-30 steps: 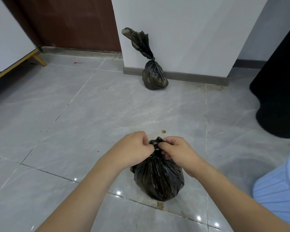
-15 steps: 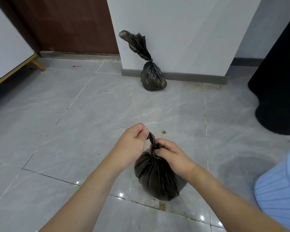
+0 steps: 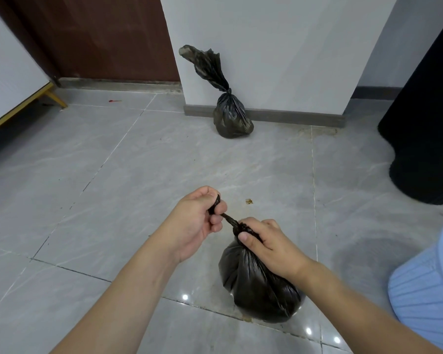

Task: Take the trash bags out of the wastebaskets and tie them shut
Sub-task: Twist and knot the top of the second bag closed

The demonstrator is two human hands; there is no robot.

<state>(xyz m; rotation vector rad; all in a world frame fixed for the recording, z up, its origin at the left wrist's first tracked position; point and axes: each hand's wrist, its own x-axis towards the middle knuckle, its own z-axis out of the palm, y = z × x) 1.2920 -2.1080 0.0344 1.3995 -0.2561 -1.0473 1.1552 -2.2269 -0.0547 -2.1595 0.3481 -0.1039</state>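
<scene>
A full black trash bag [image 3: 256,290] sits on the grey tile floor just in front of me. My right hand [image 3: 264,244] grips its gathered neck at the knot. My left hand [image 3: 197,221] grips the twisted tail of the bag, stretched taut up and to the left of the knot. A second black trash bag [image 3: 230,116], tied at the neck with its loose top standing up, leans against the white wall at the back. A light blue ribbed wastebasket [image 3: 430,295] stands at the right edge, partly out of frame.
A large black object [image 3: 425,139] stands at the right by the wall. A white cabinet with a gold leg [image 3: 54,97] is at the far left before a brown door. A small crumb [image 3: 249,201] lies on the tiles past my hands.
My hands were together at the bag's top. My left hand has since pulled the twisted tail out to the left and up, while my right hand stayed on the neck at the knot.
</scene>
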